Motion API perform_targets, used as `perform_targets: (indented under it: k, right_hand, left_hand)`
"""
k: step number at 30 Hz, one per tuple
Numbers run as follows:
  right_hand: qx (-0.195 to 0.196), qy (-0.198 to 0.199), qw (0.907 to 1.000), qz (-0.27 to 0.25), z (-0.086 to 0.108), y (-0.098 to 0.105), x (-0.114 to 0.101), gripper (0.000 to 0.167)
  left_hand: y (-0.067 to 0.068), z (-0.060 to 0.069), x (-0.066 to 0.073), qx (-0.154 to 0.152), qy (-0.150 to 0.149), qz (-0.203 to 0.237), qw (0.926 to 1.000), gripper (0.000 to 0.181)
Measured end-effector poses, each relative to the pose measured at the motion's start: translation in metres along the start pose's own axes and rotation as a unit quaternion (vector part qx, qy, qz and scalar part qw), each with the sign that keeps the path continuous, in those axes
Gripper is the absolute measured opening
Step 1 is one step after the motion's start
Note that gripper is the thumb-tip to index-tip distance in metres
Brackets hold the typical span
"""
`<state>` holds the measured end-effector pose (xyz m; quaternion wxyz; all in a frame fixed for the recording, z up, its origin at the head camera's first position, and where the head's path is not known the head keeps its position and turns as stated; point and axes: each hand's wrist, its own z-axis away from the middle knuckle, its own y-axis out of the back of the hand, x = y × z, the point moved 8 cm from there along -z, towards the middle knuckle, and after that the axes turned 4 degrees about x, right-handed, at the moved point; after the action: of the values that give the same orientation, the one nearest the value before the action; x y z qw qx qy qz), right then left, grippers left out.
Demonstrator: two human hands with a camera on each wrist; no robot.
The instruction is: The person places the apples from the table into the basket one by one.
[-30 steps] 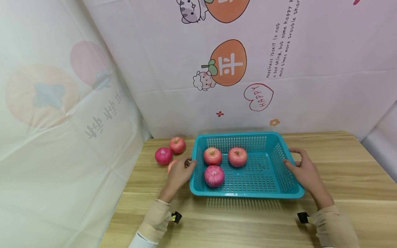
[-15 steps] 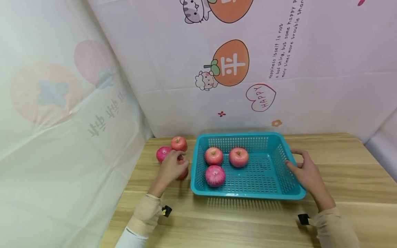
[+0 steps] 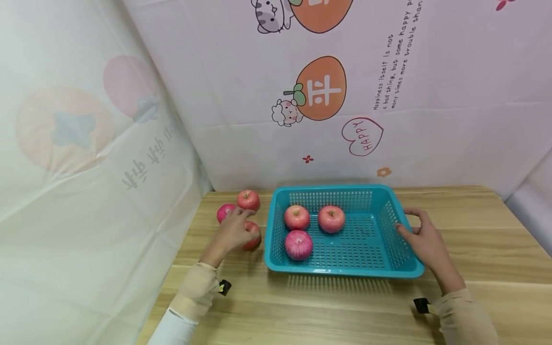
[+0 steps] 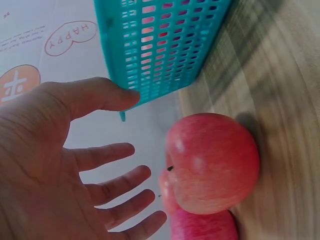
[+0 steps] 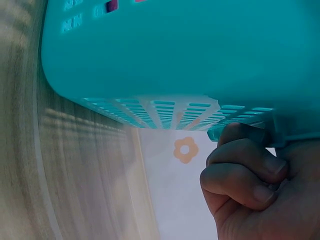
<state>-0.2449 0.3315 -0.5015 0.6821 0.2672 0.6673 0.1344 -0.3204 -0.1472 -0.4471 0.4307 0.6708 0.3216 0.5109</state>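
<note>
A blue-green perforated plastic basket (image 3: 353,249) stands on the table, holding two red apples and one magenta striped round fruit (image 3: 298,245). My right hand (image 3: 427,242) grips its right rim, thumb over the edge and fingers curled outside, as the right wrist view (image 5: 250,175) also shows. Left of the basket, my left hand (image 3: 230,232) hovers with spread fingers over a red apple (image 4: 215,162); in the left wrist view a gap separates the fingers from it. Behind lie another apple (image 3: 248,200) and a magenta fruit (image 3: 225,212), partly hidden by the hand.
The wooden table (image 3: 327,311) ends at a white printed cloth (image 3: 241,143) hanging behind it. Another pale cloth (image 3: 99,230) hangs along the left side. Inside the basket, the fruits sit toward the left, two apples at the back.
My left hand has left the basket's left rim and moved left to above the loose apples, its fingers spreading. The right hand stays on the right rim.
</note>
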Motion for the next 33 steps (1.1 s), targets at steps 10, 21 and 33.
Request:
perform_targets:
  k: [10,21,33]
  right_hand:
    - [-0.001,0.001,1.0000,-0.003,0.000,-0.001,0.002,0.074]
    - [0.000,-0.004,1.0000,-0.004,0.001,-0.001,0.002,0.074]
    - [-0.002,-0.005,0.9999,-0.010,0.001,-0.002,0.004,0.075]
  left_hand:
    - [-0.013,-0.003,-0.007,-0.029,0.007,-0.008,0.9995,0.070]
    - [-0.020,-0.003,-0.011,-0.052,0.015,-0.032,0.9980,0.071]
    - [-0.027,-0.002,-0.014,-0.073,0.020,-0.028,0.9968,0.076]
